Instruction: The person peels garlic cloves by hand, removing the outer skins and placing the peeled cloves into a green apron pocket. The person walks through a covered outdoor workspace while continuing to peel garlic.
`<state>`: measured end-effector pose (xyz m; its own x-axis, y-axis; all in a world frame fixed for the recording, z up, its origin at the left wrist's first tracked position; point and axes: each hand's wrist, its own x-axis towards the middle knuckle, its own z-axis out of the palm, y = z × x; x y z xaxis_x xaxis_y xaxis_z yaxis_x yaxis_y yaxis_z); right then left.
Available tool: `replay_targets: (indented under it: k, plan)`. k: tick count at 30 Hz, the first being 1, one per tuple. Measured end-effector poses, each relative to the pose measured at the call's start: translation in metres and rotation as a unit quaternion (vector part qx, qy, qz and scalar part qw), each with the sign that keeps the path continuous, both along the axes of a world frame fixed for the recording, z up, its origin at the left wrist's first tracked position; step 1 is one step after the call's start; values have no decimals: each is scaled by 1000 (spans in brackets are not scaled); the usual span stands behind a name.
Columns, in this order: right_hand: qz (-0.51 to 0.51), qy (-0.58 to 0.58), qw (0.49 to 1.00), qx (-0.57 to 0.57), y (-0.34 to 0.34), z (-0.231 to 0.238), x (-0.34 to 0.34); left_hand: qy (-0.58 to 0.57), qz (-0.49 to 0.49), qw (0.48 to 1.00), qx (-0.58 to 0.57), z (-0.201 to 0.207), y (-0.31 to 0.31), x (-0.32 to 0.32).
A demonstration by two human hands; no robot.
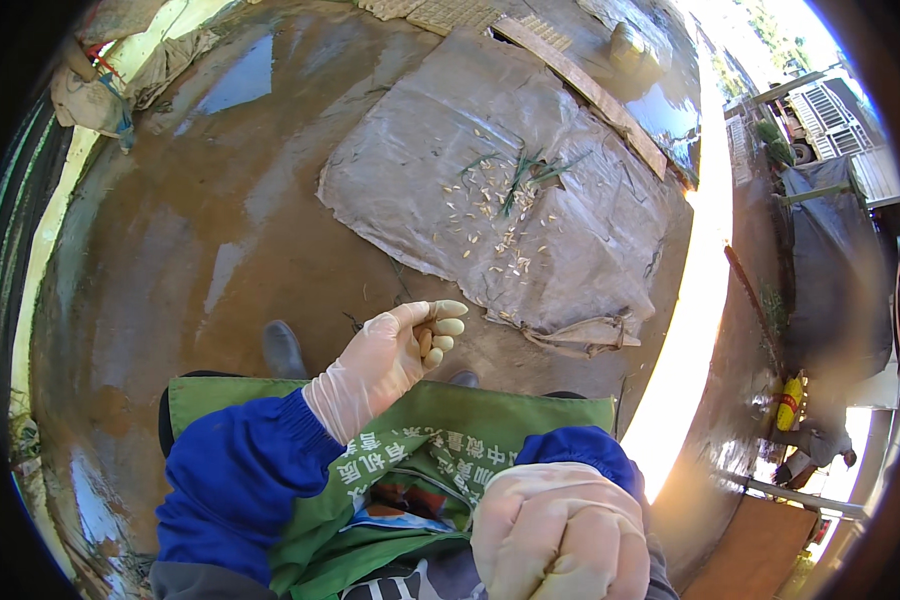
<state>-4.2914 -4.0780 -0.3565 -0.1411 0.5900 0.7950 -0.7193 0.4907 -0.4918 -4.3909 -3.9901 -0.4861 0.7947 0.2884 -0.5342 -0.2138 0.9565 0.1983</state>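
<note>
While the sheet (pixel 390 170) lay with its long axis slanting from far left to near right, the apron (pixel 260 395) spread nearer the wearer. Short of the sheet, the right hand (pixel 560 535) was curled, the left (pixel 395 345) half-curled, fingers pointing right; I couldn't tell what either gripped. On the sheet, leaves (pixel 520 182) fanned away and rightward among scattered pale bits (pixel 511 240).

I see whitish gloves (pixel 375 358), blue sleeves (pixel 245 475) and a green apron (pixel 515 408) with white lettering (pixel 348 472). Pale-yellow bits (pixel 522 265) speckle the grey sheet (pixel 400 170).
</note>
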Motion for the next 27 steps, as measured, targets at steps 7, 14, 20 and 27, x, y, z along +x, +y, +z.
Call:
replay_targets:
  k: [7, 14, 20, 27]
  plan:
    - [-27, -42, 998, 39, 3, 3, 9, 7, 5, 1000, -8, 0, 0, 1]
    - [-44, -71, 994, 64, 7, 8, 14, 6, 9, 1000, 1, -1, 0, -1]
    - [-23, -87, 996, 23, 4, 10, 17, 14, 5, 1000, 0, 0, 0, -1]
    - [-69, -54, 994, 63, 4, 8, 12, 24, 7, 1000, 0, 3, 1, 0]
